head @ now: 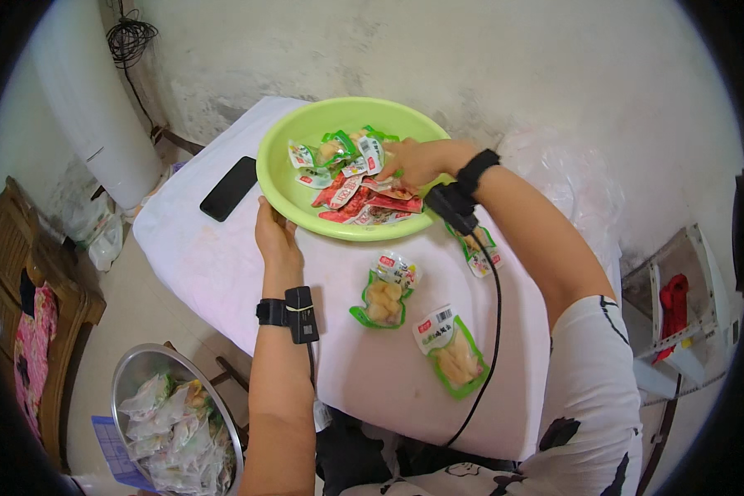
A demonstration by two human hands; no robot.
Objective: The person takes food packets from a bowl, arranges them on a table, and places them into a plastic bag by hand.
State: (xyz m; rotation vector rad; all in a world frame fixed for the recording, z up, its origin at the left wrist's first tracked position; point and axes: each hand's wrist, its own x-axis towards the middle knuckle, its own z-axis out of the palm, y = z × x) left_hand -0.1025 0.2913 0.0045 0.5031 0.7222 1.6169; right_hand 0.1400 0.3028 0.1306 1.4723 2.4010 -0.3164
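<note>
A round light-green plastic basin [285,198] sits on the cloth-covered table and holds green-edged snack packets [335,149] and red foil packets [353,201]. My right hand [409,162] reaches inside it, fingers down among the packets; whether it grips one is hidden. Against the basin's lower left rim rests my left hand [276,232], its fingers partly hidden under the rim. Nearer to me on the cloth lie two green-edged vacuum packets, one below the basin [384,291] and one farther right [452,353]. Another packet [474,248] lies under my right wrist's cable.
A black phone [228,189] lies left of the basin. On the lower left, a metal bowl [235,428] holds many clear-wrapped packets. A wooden chair [68,297] stands at the left, clear plastic wrap [558,180] at the right. A black cable [497,310] crosses the table.
</note>
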